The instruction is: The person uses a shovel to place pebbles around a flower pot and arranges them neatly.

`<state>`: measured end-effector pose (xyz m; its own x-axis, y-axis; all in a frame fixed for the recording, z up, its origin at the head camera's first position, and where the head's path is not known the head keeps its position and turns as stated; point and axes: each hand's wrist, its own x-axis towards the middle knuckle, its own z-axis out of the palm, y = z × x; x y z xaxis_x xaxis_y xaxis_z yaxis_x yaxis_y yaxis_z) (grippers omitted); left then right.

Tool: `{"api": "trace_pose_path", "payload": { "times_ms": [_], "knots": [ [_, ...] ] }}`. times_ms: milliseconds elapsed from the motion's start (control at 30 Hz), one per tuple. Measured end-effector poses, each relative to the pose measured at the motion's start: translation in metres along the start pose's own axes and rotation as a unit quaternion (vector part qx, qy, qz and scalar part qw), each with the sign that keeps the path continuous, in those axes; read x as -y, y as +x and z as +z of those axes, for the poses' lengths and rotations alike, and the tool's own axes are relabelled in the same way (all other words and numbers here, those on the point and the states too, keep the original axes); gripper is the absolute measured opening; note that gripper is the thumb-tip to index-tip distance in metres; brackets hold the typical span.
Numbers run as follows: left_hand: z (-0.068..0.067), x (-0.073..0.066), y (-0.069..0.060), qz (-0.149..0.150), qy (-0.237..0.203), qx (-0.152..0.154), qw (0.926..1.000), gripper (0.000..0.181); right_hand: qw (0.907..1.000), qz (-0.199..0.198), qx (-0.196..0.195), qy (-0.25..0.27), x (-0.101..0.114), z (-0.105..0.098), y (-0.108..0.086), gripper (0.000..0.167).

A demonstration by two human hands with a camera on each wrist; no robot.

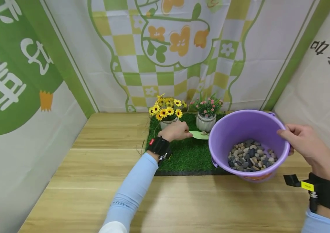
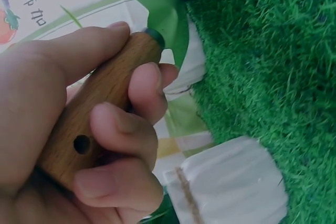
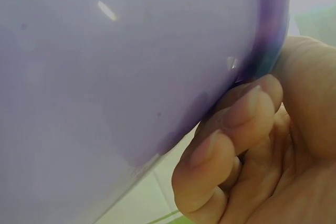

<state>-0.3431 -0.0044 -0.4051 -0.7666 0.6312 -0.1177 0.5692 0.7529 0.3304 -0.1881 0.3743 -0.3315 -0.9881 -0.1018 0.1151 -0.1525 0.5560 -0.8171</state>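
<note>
Left hand [image 1: 177, 130]: fingers curled snugly round the wooden handle [image 2: 100, 98] of a green trowel [image 1: 197, 135], blade with a pebble [image 1: 204, 133] near the purple bucket [image 1: 221, 139], over artificial-grass mat [image 1: 179, 163]. Right hand [image 1: 307, 142]: thumb and fingers gripping bucket's right rim; assorted pebbles [image 1: 250, 158] inside. Behind: yellow-flowered pot [image 1: 165, 124], pink-flowered pot [image 1: 206, 123].

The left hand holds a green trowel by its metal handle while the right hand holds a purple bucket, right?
Not metal: the left wrist view shows a wooden handle. The left hand does hold the green trowel by it, and the right hand holds the purple bucket.
</note>
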Motion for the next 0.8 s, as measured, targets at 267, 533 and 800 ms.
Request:
{"api": "trace_pose_path", "payload": {
  "times_ms": [267, 533, 800],
  "knots": [
    [-0.011, 0.002, -0.005, -0.022, 0.012, 0.008, 0.9997, 0.04, 0.9998, -0.017, -0.007, -0.01, 0.0, 0.003, 0.001, 0.029],
    [-0.02, 0.001, -0.01, -0.022, 0.009, 0.016, 0.9996, 0.04, 0.9996, -0.018, -0.018, -0.014, 0.003, 0.005, 0.001, 0.03],
    [-0.033, -0.006, -0.023, -0.01, 0.014, -0.003, 0.9999, 0.036, 0.9995, -0.023, -0.014, -0.013, 0.002, 0.004, 0.002, 0.031]
  ]
}}
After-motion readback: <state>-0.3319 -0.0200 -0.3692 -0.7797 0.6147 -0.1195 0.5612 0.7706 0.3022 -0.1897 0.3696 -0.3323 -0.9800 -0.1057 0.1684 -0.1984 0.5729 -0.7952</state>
